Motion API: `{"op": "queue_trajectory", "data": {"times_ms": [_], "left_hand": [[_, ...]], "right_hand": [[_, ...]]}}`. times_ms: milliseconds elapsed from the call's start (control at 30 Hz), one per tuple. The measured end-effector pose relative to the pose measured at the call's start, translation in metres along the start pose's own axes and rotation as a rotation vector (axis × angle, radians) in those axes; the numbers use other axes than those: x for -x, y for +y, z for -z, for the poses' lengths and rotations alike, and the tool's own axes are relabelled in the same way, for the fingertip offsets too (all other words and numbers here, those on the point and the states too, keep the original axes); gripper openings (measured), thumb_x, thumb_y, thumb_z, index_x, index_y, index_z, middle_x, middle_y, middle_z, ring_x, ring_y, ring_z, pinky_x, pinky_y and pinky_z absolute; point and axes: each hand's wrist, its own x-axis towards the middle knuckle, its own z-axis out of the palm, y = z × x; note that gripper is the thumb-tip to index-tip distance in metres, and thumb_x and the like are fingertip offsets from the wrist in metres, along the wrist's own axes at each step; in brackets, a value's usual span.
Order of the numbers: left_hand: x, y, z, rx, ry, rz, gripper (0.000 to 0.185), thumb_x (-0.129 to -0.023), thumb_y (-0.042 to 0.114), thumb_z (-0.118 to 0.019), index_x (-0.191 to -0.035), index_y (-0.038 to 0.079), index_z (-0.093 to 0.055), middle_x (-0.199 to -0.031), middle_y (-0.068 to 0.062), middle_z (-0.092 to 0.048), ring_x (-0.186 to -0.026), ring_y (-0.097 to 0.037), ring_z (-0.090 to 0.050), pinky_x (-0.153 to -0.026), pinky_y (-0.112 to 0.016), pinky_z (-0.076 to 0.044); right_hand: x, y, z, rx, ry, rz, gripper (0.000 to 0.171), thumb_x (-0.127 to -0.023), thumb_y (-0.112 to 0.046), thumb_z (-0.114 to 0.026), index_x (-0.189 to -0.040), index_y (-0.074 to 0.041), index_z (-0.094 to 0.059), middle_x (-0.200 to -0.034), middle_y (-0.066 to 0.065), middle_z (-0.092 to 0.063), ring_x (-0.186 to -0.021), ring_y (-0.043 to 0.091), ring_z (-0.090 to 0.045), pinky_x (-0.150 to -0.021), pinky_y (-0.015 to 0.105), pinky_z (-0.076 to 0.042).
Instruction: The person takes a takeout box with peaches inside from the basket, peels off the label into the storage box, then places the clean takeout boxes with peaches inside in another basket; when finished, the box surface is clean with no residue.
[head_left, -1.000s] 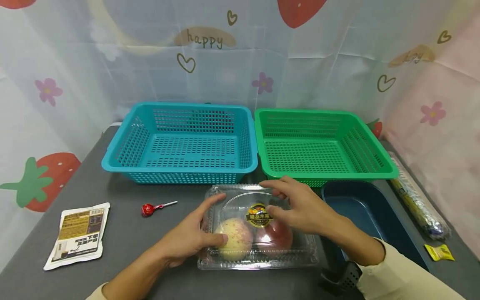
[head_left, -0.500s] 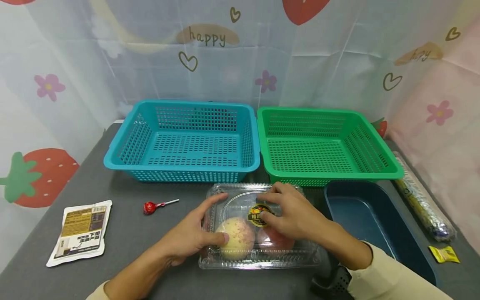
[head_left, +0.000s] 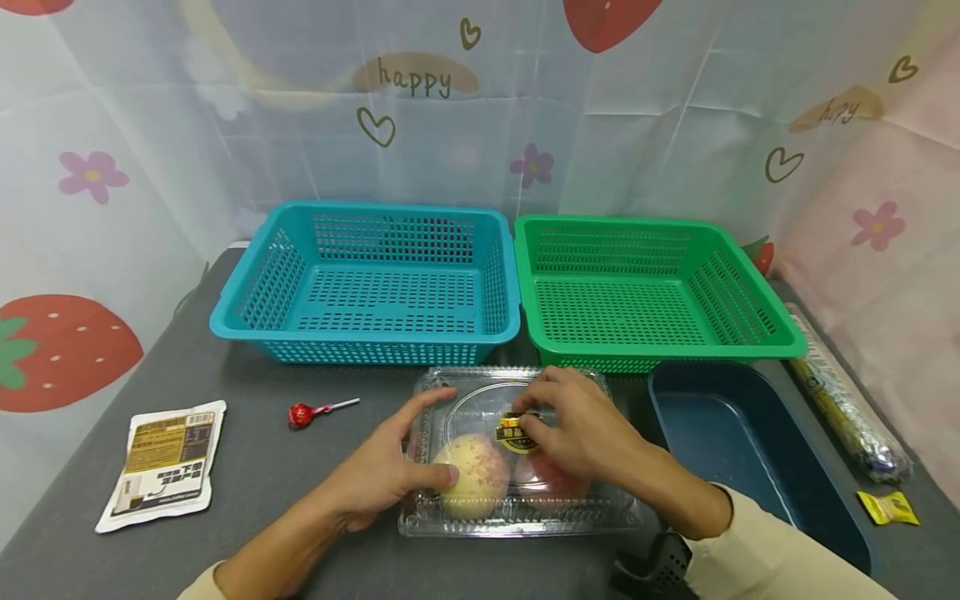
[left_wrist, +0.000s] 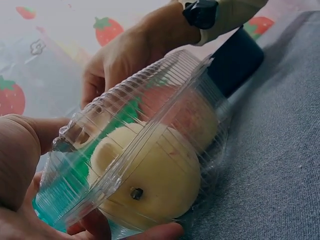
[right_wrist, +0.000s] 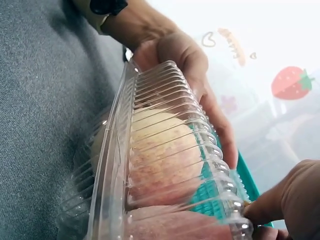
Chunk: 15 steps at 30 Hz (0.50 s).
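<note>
A clear plastic fruit box (head_left: pixel 468 408) with a hinged-looking lid sits on the table in front of the baskets. Through its wall I see a pale yellow peach (left_wrist: pixel 157 175) and a redder peach (head_left: pixel 551 482). My left hand (head_left: pixel 378 471) grips the box's left end, thumb over the lid, other fingertips showing behind and under it in the left wrist view. Over the lid, my right hand (head_left: pixel 581 421) has thumb and index finger together at the upper edge of a black and gold sticker (head_left: pixel 517 439), pinching it. The sticker's top edge looks bent up.
Behind stand a blue basket (head_left: pixel 363 336) and a green basket (head_left: pixel 667 350). A dark blue tray (head_left: pixel 738 433) lies right of the box, with a long wrapped roll (head_left: pixel 851 400) and a yellow candy (head_left: pixel 887 507) beyond. Leftward are a lollipop (head_left: pixel 302 415) and a white pouch (head_left: pixel 163 467).
My right fingers have curled in from lying spread over the lid to pinching the sticker's upper edge, which now looks lifted. The left hand keeps its hold on the box.
</note>
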Motion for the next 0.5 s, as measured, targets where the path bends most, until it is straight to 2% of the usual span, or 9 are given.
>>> {"op": "queue_trajectory", "data": {"times_ms": [133, 333, 500], "left_hand": [[-0.001, -0.001, 0.000, 0.000, -0.001, -0.005, 0.086, -0.075, -0.001, -0.076, -0.147, 0.022, -0.036, -0.124, -0.028, -0.038, -0.089, -0.032, -0.058, -0.068, -0.041, -0.054], [-0.001, -0.002, -0.001, -0.006, 0.001, -0.020, 0.085, -0.074, -0.002, -0.076, -0.146, 0.022, -0.038, -0.123, -0.028, -0.040, -0.089, -0.031, -0.059, -0.070, -0.041, -0.054], [0.000, -0.001, 0.000, -0.008, 0.004, -0.017, 0.085, -0.074, -0.002, -0.076, -0.145, 0.023, -0.038, -0.124, -0.028, -0.039, -0.090, -0.032, -0.059, -0.070, -0.042, -0.054]], "right_hand": [[-0.002, 0.000, -0.001, -0.048, 0.027, -0.014, 0.012, -0.085, -0.006, -0.072, -0.085, -0.018, -0.071, -0.086, -0.014, -0.061, -0.084, 0.012, -0.056, -0.083, 0.045, -0.043], [-0.001, -0.002, 0.003, -0.168, 0.075, -0.020, 0.011, -0.087, -0.003, -0.070, -0.085, -0.013, -0.072, -0.086, -0.008, -0.064, -0.075, 0.010, -0.053, -0.066, 0.032, -0.046], [0.000, -0.005, 0.013, -0.276, 0.088, -0.081, 0.011, -0.090, -0.001, -0.067, -0.089, -0.010, -0.072, -0.086, -0.004, -0.064, -0.071, 0.011, -0.054, -0.060, 0.030, -0.047]]}}
